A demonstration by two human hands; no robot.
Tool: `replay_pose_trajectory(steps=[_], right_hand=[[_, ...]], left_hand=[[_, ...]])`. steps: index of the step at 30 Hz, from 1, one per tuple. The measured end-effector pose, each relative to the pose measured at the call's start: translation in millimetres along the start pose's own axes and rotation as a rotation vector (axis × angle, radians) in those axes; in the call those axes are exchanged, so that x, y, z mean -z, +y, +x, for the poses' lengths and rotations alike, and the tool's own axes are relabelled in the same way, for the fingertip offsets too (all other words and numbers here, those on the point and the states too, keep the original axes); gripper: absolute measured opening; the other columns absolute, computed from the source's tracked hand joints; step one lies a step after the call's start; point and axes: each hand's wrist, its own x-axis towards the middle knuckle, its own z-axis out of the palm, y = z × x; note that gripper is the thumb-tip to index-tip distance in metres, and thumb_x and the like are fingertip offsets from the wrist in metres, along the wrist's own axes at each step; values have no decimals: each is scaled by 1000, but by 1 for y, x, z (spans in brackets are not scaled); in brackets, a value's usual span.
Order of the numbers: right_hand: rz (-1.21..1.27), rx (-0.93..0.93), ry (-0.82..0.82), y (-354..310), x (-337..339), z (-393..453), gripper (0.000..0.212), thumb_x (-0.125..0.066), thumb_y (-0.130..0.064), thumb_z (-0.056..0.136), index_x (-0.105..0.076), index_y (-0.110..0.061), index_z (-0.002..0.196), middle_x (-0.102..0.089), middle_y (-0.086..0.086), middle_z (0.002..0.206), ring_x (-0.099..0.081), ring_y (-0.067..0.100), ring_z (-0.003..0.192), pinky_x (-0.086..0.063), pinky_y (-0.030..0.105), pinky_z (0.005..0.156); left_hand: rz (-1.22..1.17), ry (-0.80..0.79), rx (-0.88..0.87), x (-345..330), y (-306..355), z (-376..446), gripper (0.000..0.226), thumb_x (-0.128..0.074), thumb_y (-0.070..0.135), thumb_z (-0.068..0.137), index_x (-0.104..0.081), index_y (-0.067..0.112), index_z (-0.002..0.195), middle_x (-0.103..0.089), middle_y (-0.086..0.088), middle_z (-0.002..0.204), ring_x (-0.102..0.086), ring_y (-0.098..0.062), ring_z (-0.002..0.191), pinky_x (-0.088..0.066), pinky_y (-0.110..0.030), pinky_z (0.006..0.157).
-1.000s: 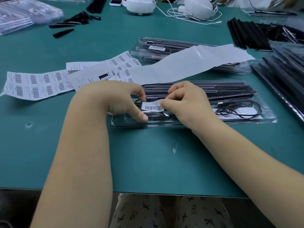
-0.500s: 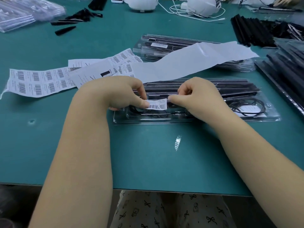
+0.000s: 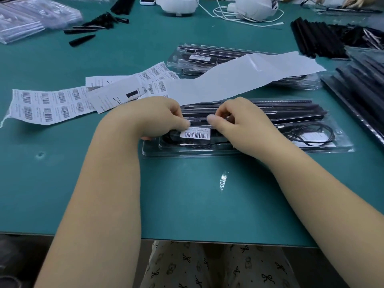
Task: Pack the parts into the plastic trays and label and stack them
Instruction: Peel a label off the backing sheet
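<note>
A clear plastic tray (image 3: 245, 151) with long black parts and a coiled black cable (image 3: 309, 136) lies in front of me on the green table. A white barcode label (image 3: 195, 134) lies flat on the tray's lid, left of its middle. My left hand (image 3: 158, 119) has curled fingers, and its thumb tip touches the label's upper left corner. My right hand (image 3: 241, 125) is also curled, with its thumb just above the label's upper right corner. A sheet of barcode labels (image 3: 49, 104) lies to the left.
A long white backing strip (image 3: 239, 80) drapes over a stack of labelled trays (image 3: 207, 59) behind. Black parts are piled at the right (image 3: 363, 90) and far right (image 3: 311, 36). Loose black pieces (image 3: 93, 28) and empty clear trays (image 3: 25, 19) sit far left. White devices with a cable (image 3: 249, 9) stand at the back.
The label was pinched between both hands above the tray and now lies flat on the lid. Both thumbs have slid up to its top corners.
</note>
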Motion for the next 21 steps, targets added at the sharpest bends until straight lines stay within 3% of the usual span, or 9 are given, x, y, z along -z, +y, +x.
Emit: replay_pose_trajectory(steps=[2, 4, 7, 9, 11, 14, 16, 18, 21], right_hand=[[-10, 17, -35, 0, -1, 0, 33, -62, -57, 78, -58, -27, 93, -46, -10, 95, -45, 12, 99, -36, 23, 76], [-20, 26, -73, 0, 1, -1, 32, -65, -54, 77, -56, -30, 96, -45, -8, 101, -43, 12, 105, -36, 27, 86], [-21, 67, -52, 3, 5, -1, 12, -61, -39, 87, -56, -30, 94, -48, -7, 101, -45, 13, 103, -31, 23, 80], [-68, 83, 36, 7, 10, -1, 13, -57, -36, 90, -61, -27, 98, -55, -5, 103, -46, 16, 106, -29, 22, 80], [-137, 39, 83, 14, 18, 1, 31, -54, -45, 88, -63, -25, 111, -58, -4, 114, -44, 19, 115, -35, 31, 95], [-270, -36, -77, 21, 29, 1, 71, -42, -69, 78, -49, -26, 134, -50, -5, 134, -38, 19, 127, -31, 43, 107], [-412, -10, -167, 23, 30, -1, 89, -28, -80, 69, -38, -30, 141, -40, -7, 142, -30, 17, 132, -24, 41, 108], [-463, -15, -154, 23, 28, -2, 94, -20, -84, 64, -35, -32, 141, -38, -5, 140, -28, 19, 130, -22, 41, 104], [-398, -104, -43, 20, 28, 1, 89, -16, -80, 70, -43, -27, 137, -46, 2, 117, -38, 24, 116, -31, 43, 97]], left_hand=[[87, 23, -30, -1, 3, -1, 23, -64, 51, 81, -60, 29, 76, -59, 8, 72, -52, -11, 61, -35, -26, 56], [98, 11, -37, 1, 2, -2, 18, -64, 49, 82, -61, 32, 76, -60, 10, 73, -52, -10, 60, -36, -26, 57], [87, 18, -35, 3, 0, -3, 13, -59, 39, 87, -63, 33, 77, -60, 17, 62, -52, -6, 56, -36, -25, 56], [57, 83, -58, 2, 3, -2, 13, -58, 34, 87, -64, 29, 76, -60, 16, 62, -52, -4, 59, -35, -24, 55], [-6, 231, -109, 1, 7, 1, 14, -59, 33, 86, -61, 29, 73, -58, 14, 68, -51, -1, 61, -35, -24, 55], [-99, 385, -199, -1, 10, 2, 9, -60, 33, 85, -58, 30, 77, -57, 13, 73, -51, -2, 62, -35, -26, 57], [-31, 363, -252, -3, 9, 3, 5, -60, 35, 86, -59, 33, 89, -56, 14, 89, -51, -6, 78, -36, -27, 68], [35, 252, -239, -5, 9, 4, 20, -59, 42, 86, -61, 34, 105, -55, 10, 106, -49, -12, 98, -37, -29, 81], [116, 149, -209, -8, 9, 5, 28, -56, 48, 87, -59, 36, 113, -57, 5, 121, -51, -18, 111, -41, -36, 96]])
